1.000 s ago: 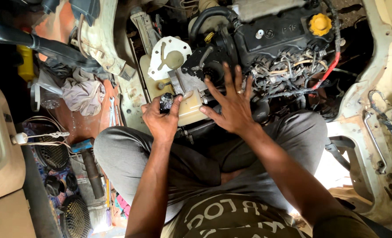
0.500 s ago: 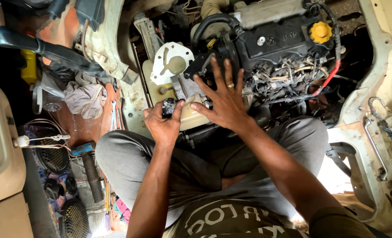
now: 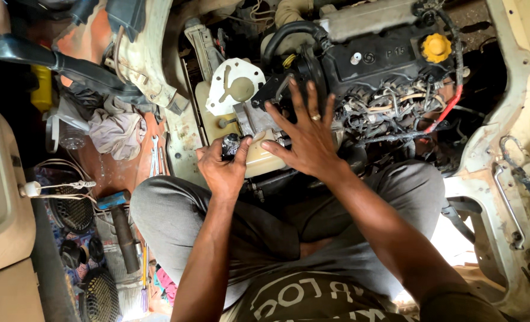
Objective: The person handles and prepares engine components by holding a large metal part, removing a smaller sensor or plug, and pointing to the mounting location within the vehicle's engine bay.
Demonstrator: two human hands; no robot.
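Observation:
I sit facing an opened engine bay. My left hand [image 3: 223,168] is closed around a small dark metal part [image 3: 230,145] held just beside a cream plastic reservoir [image 3: 260,160]. My right hand [image 3: 304,136] is spread flat with fingers apart, a ring on one finger, resting over the reservoir and the black engine [image 3: 372,65]. A white round bracket [image 3: 235,86] stands just beyond both hands. My grey-trousered knees frame the lower part of the view.
A yellow filler cap [image 3: 436,47] tops the engine at the right, with a red cable [image 3: 447,107] below it. Rags [image 3: 117,132], wrenches [image 3: 155,156] and a hammer [image 3: 122,229] lie on the floor at left. Cream body panels [image 3: 515,119] border the right.
The view has shifted slightly, so the engine sits higher and left in frame. My right hand has slid a little up over the reservoir. My left hand keeps its hold on the small part.

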